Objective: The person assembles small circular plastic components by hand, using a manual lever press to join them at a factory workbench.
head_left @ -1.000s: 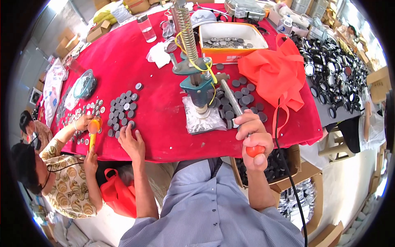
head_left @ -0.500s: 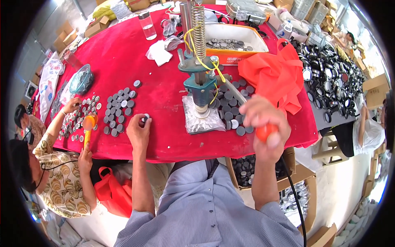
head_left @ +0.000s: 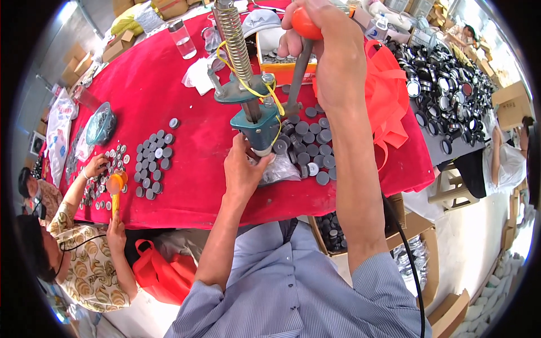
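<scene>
A hand press with a coil spring and a teal body stands on the red-covered table. My right hand, raised high, grips the red ball knob of its lever. My left hand reaches under the ram, thumb and fingers curled about the white tip; what they hold there is hidden. Clear plastic covers the press base. Dark grey round caps are heaped right of the press, and more grey caps lie in a group to the left.
At the left a co-worker holds an orange-headed mallet beside small metal discs. A red bag lies right of my arm. Behind the press are an open box and a water bottle. Black round parts cover a side table.
My left hand has moved right from the open cloth, with a small round cap in its fingers earlier, to under the ram. My right hand has pushed the lever knob up and away.
</scene>
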The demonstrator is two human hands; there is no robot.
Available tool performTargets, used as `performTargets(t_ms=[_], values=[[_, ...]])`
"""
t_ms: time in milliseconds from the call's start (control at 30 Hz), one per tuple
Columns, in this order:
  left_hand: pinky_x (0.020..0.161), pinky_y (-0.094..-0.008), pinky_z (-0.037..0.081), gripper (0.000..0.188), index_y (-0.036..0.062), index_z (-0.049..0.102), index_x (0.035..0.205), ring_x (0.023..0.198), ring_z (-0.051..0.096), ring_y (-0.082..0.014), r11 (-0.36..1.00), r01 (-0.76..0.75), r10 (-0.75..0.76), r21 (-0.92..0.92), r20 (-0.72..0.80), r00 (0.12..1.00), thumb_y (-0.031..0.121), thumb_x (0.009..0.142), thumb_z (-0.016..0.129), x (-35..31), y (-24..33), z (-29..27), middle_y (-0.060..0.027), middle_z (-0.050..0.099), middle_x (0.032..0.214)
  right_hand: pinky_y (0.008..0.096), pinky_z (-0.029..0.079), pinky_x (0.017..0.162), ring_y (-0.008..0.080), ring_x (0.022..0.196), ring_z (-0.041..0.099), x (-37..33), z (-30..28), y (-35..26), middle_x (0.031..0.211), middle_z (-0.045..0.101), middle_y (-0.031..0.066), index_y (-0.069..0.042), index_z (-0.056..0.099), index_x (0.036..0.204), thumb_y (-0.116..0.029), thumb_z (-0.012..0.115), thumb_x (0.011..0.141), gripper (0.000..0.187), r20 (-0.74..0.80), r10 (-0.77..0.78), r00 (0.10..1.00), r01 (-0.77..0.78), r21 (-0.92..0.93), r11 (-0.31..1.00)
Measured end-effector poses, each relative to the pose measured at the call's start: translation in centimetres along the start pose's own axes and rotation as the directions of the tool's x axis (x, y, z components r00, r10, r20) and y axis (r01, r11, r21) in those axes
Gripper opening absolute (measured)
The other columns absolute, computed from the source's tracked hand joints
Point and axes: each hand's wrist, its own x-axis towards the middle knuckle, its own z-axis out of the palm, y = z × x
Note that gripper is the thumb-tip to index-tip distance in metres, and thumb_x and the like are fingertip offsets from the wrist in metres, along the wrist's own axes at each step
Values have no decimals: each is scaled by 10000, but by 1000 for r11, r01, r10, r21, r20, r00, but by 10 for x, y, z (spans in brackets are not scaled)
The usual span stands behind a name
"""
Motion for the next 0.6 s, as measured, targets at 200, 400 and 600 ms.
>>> performTargets(t_ms=[200, 400, 600], values=[[701, -386, 587, 735, 11, 467, 1290, 819, 722, -290, 1000, -3, 2, -3, -18, 1000, 103, 720, 922, -2, 2, 3, -171, 713, 1060, 337, 493, 709, 188, 674, 580, -38, -1, -11, 668, 530, 70, 36, 616, 974, -413, 454, 1033, 481, 47, -68, 997, 72, -102, 992], [728, -384, 586, 770, 12, 483, 1321, 855, 712, -271, 1000, -6, 6, -22, 5, 1000, 106, 704, 933, -4, 4, 1, -183, 700, 1130, 336, 496, 689, 197, 676, 587, -73, -16, -16, 744, 558, 84, 51, 602, 1024, -452, 477, 1029, 519, 97, -72, 993, 80, -74, 994], [730, -363, 557, 837, 17, 486, 1368, 814, 660, -239, 999, -9, 10, 34, -34, 999, 112, 676, 946, -9, -3, -2, -169, 692, 1146, 529, 395, 987, 270, 733, 621, -138, -37, -6, 780, 597, 79, -61, 585, 953, -601, 508, 998, 547, 200, -225, 954, 243, -73, 967]])
